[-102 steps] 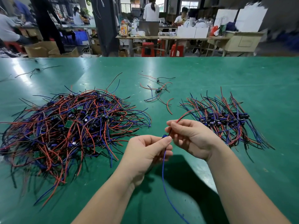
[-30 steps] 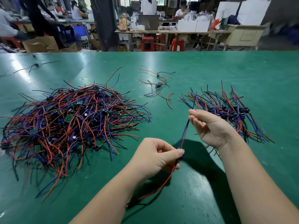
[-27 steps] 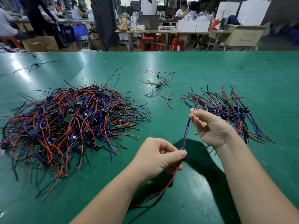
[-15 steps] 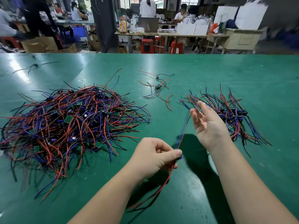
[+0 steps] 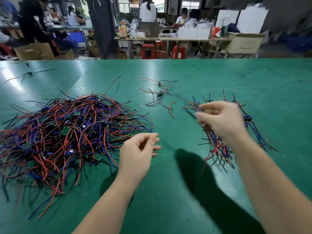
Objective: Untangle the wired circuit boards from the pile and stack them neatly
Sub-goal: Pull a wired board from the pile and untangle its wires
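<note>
The left grip (image 5: 140,149) hangs over the table (image 5: 270,81) with its fingers loosely curled and a little apart. I see nothing between them, so I judge it free. The right grip (image 5: 221,120) is blurred by motion. Its fingers are bent, but I cannot tell whether they pinch a board or a wire.

The pile (image 5: 67,132) lies directly to the left of the left grip, just beside it. The nearest wire ends (image 5: 141,128) reach almost to its fingers. These wires lie mostly crosswise, with their free ends pointing toward the grip. The green boards (image 5: 65,130) sit deeper in the pile, farther to the left. The right grip is well apart from the pile, and the left grip is between them.

The stack (image 5: 217,149) lies under and behind the right grip. Its wires run mostly from far to near, a little tilted. Some loose wires (image 5: 160,95) lie beyond both grips, between pile and stack.

In my judgement the right grip is busy at the stack, and the next piece must come from the pile. The left grip is the nearer one for this. It should go to the left, take a wire end that points at it, and pull along the line of the wire, not across it, so that fewer neighbours follow.
</note>
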{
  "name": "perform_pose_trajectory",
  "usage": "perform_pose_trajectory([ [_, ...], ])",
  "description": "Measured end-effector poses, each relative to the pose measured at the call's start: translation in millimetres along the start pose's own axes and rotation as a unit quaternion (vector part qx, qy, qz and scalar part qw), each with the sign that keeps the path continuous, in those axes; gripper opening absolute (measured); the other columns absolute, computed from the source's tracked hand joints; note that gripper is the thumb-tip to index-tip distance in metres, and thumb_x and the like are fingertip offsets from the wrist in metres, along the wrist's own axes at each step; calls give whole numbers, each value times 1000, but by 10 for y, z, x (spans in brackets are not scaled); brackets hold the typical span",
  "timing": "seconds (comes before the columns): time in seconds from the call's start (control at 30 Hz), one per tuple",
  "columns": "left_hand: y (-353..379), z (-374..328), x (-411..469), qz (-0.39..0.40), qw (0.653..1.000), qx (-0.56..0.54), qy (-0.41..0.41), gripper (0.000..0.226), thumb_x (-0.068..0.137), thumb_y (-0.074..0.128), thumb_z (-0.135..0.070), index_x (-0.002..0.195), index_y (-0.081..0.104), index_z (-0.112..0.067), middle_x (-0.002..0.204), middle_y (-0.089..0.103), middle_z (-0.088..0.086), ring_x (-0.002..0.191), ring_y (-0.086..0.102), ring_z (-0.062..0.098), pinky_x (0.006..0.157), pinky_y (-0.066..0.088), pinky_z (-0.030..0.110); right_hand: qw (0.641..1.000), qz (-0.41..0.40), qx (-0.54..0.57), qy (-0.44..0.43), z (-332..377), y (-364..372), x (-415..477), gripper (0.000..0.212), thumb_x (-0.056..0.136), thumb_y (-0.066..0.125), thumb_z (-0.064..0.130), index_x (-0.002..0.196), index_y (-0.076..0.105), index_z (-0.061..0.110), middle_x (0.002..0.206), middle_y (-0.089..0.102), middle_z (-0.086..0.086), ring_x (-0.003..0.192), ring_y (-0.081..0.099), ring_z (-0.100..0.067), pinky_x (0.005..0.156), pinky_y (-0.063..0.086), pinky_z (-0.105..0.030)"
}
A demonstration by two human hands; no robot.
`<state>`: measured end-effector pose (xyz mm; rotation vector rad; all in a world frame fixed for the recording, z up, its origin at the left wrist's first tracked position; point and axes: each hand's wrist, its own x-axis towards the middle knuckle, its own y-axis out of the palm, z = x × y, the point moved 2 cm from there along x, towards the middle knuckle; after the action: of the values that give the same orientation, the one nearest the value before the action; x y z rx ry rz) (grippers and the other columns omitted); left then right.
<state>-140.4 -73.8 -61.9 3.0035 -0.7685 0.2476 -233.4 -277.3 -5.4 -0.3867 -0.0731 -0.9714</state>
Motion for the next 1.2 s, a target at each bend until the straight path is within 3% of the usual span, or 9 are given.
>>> perform_pose_trajectory([
  [0.1,-199,-76,91,-77,968,207,122,12,91,60,-15,92,70,-21,84,71,-7,76,67,13,72,49,22,969,-186,-157,-34,-126,-548,406,19,74,74,19,92,67,20,77,73,-7,67,70,-22,72,56,-33],
  [0.2,-383,-113,191,-116,897,375,204,24,86,61,-4,109,67,-11,106,67,4,99,60,22,91,37,21,928,-240,-284,-21,-379,-928,702,15,77,70,14,91,70,8,91,72,-17,88,67,-30,82,46,-29],
  [0.4,-473,162,229,-43,808,588,-27,56,93,48,-31,146,30,-24,156,20,4,144,11,25,116,12,44,892,-149,-399,150,-980,-1149,726,19,81,70,16,96,75,5,99,71,-20,97,63,-37,84,50,-35],
  [0.53,-479,172,259,-80,791,606,0,37,92,52,-22,128,57,-26,141,45,0,134,31,25,110,19,40,876,-140,-418,196,-1004,-1058,632,25,87,59,27,104,73,14,110,66,-19,107,55,-38,91,41,-39],
  [0.63,-528,147,309,-119,804,582,24,37,87,54,-4,115,68,-24,113,65,3,112,49,28,96,31,39,886,-145,-412,154,-763,-860,558,34,84,56,22,116,67,24,124,57,-16,115,48,-37,97,34,-41],
  [0.77,-499,54,280,-117,888,427,123,47,74,50,18,105,73,-9,101,71,11,100,61,31,91,40,31,930,-121,-346,36,-316,-397,317,29,82,56,21,108,69,26,108,63,-13,101,55,-31,94,37,-41],
  [0.9,-362,-136,149,-125,916,281,256,44,73,56,22,97,75,-9,94,71,-3,89,65,10,85,42,8,987,58,-146,29,-10,189,-117,12,82,62,14,79,73,17,69,69,-2,48,53,-2,53,42,-18],
  [1.03,-167,-197,-5,-56,961,113,245,51,73,57,22,90,74,-23,92,72,-12,89,67,3,85,49,16,904,364,116,189,-21,661,-593,11,82,67,5,93,68,6,82,71,-7,55,59,-9,54,39,-19],
  [1.2,70,-168,-69,45,987,-138,63,47,75,62,19,75,79,-25,83,76,-1,81,70,9,75,53,17,835,302,422,182,19,629,-563,38,71,62,12,109,64,4,92,70,-7,59,57,-6,56,47,-14],
])
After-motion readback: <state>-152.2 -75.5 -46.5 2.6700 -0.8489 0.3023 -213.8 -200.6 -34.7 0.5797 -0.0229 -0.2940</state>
